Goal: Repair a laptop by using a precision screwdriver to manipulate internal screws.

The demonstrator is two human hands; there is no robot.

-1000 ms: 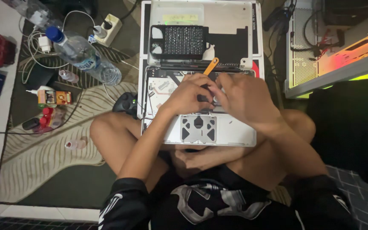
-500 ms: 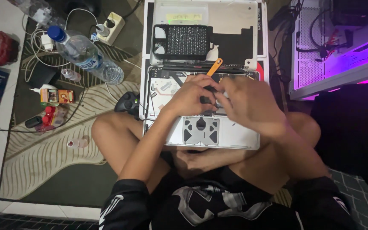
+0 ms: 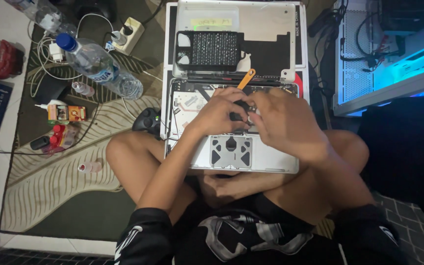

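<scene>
Several small bottles and a clear water bottle lie on the rug at far left, with a black game controller just beside the opened silver laptop resting across the crossed legs. Left hand and right hand meet over its exposed insides, fingers curled together on a dark part; an orange pry tool sticks up just behind them.

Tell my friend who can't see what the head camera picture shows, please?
A person sits cross-legged with an opened laptop on their lap, both hands inside it: left hand and right hand close together over a small dark part. An orange pry tool sticks up behind them; a water bottle lies on the rug.
</scene>
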